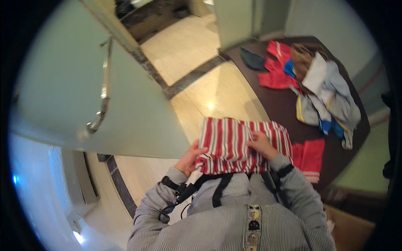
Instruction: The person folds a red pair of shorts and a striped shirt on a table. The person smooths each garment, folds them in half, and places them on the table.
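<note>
A red, white and grey striped cloth garment (227,138), partly folded, is held in front of my body at waist height. My left hand (190,157) grips its left edge, with the thumb on top and the other fingers partly hidden. Over the right part of the cloth, my right hand (261,145) pinches a bit of the fabric between thumb and fingers. The lower edge of the cloth is bunched near my waist. Just beyond its right end lies a folded red garment (311,157) with white stripes at its hem.
A dark brown padded surface (276,103) on the right carries a heap of clothes: a red garment (278,72), a brown one (303,61), a grey one (342,94) and a dark green cloth (251,59). At left stands a frosted glass door (62,78) with a metal handle (105,88).
</note>
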The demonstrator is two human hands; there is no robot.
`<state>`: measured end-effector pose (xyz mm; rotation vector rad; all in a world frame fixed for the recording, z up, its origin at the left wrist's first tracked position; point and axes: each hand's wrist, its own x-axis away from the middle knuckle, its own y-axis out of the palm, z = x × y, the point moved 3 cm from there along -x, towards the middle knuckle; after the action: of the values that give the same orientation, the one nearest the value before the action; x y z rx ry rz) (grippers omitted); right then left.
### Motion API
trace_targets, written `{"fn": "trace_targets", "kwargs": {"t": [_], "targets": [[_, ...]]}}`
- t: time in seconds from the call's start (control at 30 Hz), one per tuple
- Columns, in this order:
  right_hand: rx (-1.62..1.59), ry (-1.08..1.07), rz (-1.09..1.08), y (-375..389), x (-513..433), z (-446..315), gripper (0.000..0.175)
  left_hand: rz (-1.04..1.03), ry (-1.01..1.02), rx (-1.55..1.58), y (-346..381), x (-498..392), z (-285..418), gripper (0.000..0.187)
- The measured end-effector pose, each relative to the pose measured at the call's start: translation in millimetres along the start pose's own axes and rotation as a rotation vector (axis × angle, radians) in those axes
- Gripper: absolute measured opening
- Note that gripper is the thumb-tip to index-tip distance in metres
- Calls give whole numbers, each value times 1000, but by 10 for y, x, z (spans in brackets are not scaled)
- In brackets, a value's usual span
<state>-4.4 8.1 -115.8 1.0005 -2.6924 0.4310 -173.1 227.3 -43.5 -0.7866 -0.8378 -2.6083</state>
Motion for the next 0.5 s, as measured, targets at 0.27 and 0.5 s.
{"fn": "trace_targets", "kwargs": {"t": [0.27,0.5], "targets": [[104,-347,165,-122,398,-822,40,-85,208,-276,800,52,551,50],[-693,-37,-212,-359,602,-1190,38,-359,361,-637,1798,-230,297,59]]}}
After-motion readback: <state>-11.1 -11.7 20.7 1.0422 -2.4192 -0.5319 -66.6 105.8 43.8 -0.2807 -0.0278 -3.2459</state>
